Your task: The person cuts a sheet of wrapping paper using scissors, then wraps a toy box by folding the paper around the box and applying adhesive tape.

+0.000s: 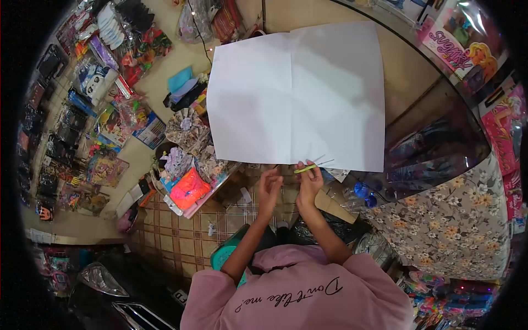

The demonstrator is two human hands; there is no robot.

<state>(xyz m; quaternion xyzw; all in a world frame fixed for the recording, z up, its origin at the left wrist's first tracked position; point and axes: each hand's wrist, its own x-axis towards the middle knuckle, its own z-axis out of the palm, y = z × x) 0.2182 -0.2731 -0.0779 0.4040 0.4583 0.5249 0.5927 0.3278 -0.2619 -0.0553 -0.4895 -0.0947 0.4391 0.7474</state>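
A large white sheet [253, 99] with a crease down its middle lies on the glass-topped surface in front of me. My right hand [309, 179] holds scissors [306, 168] with yellow-green handles, their thin blades pointing right over the sheet's near edge. Just left of it, my left hand [269, 190] is raised below the same edge, its fingers apart and holding nothing. The two hands do not touch.
Left of the sheet are crumpled patterned fabric pieces [187, 131] and a bright orange-pink packet [190, 188]. Packaged goods [110, 124] line the far left. A floral cloth [445, 225] hangs at the right, near blue shiny balls [365, 192].
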